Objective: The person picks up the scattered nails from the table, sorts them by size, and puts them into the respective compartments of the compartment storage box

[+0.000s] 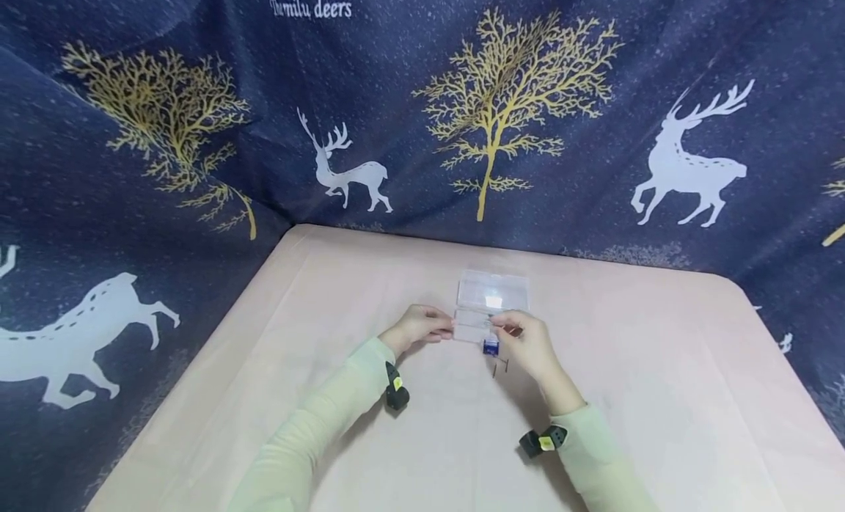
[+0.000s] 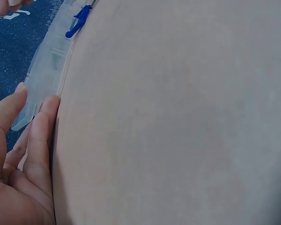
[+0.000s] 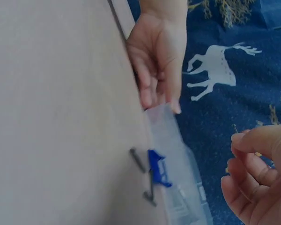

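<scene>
A clear plastic case (image 1: 470, 325) lies on the table with its lid (image 1: 475, 288) tipped back, away from me. My left hand (image 1: 422, 323) holds the case's left end, thumb on the upper edge and fingers along the side. Above the case's right part, my right hand (image 1: 528, 341) pinches a tiny thin metal piece (image 3: 235, 128) between thumb and forefinger; most of it is hidden by the fingertips. A blue plastic piece (image 1: 491, 347) is against the case's front edge. Two dark screw-like pieces lie close to it, one (image 3: 138, 159) beside it and one (image 3: 150, 198) nearer the camera.
A pale pink cloth covers the table (image 1: 370, 277). Dark blue fabric (image 1: 409, 94) with deer and golden trees hangs behind and at the left. Each wrist carries a black camera, the left one (image 1: 397, 395) and the right one (image 1: 543, 442).
</scene>
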`<state>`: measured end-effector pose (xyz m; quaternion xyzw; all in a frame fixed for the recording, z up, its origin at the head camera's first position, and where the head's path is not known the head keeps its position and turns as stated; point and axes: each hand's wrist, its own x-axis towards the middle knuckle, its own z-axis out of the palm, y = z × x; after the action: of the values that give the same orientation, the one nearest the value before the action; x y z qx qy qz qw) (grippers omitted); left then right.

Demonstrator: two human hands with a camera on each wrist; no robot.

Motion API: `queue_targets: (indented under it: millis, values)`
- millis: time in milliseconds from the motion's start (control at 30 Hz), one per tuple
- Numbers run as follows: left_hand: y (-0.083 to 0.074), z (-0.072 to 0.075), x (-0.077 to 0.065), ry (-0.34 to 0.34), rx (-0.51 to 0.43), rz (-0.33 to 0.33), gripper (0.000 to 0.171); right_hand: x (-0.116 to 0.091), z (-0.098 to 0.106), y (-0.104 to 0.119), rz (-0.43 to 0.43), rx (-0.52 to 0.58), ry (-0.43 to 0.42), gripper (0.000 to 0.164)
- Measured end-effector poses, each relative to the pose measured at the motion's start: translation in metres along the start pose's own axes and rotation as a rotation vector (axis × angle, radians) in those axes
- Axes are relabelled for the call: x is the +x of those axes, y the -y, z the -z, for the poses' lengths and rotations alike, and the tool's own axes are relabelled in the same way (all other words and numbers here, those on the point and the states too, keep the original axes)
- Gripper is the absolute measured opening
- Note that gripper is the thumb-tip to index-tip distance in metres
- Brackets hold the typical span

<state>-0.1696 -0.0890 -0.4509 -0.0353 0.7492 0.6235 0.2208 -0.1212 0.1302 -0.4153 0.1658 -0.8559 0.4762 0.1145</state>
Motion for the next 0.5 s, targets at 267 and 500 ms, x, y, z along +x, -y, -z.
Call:
queue_targets:
  millis: [267,500]
  values:
    - [-0.004,-0.001,0.002,-0.016,0.028,-0.032,0.027,0.006,0.008,-0.016,0.044,-0.101,-0.047,0.014]
    - [0.000,-0.006,-0.004,-0.018,0.010,-0.046,0.025,0.003,0.017,-0.029,-0.038,-0.194,-0.023,0.012]
